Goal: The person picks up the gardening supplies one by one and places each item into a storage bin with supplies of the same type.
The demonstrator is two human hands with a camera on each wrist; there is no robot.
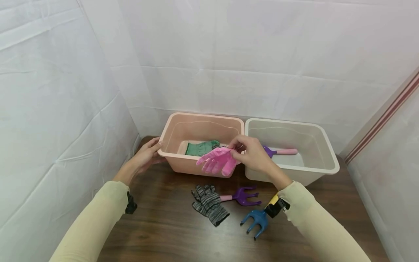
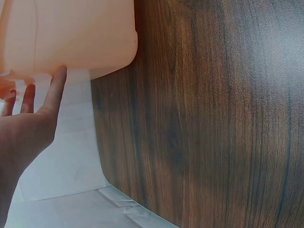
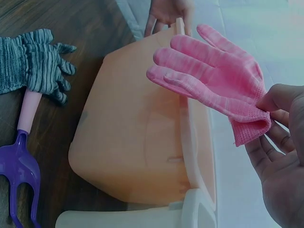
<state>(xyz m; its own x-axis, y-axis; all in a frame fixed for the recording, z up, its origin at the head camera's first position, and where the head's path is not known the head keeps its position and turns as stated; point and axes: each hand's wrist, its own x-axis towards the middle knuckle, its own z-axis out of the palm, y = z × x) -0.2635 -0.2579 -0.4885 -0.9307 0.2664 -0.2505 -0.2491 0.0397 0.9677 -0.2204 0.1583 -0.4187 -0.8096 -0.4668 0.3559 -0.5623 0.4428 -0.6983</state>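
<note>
My right hand [image 1: 253, 154] pinches a pink knit glove [image 1: 217, 160] by its cuff, fingers dangling over the front rim of a peach plastic bin [image 1: 193, 168]. In the right wrist view, the thumb and fingers of the right hand [image 3: 285, 142] close on the cuff of the pink glove [image 3: 213, 76]. At the bin's left end, my left hand [image 1: 145, 156] holds the rim near the corner. The left wrist view shows the left hand [image 2: 28, 128] with its fingers against the bin's side [image 2: 85, 38]. Inside the bin lies a green glove [image 1: 199, 148].
A whitish bin [image 1: 327, 153] stands to the right, holding a purple hand fork with a pink handle [image 1: 286, 151]. On the wooden table [image 1: 157, 225] lie a grey-black glove [image 1: 211, 205], a purple hand fork [image 1: 243, 196] and a blue one [image 1: 258, 220]. White sheeting surrounds the table.
</note>
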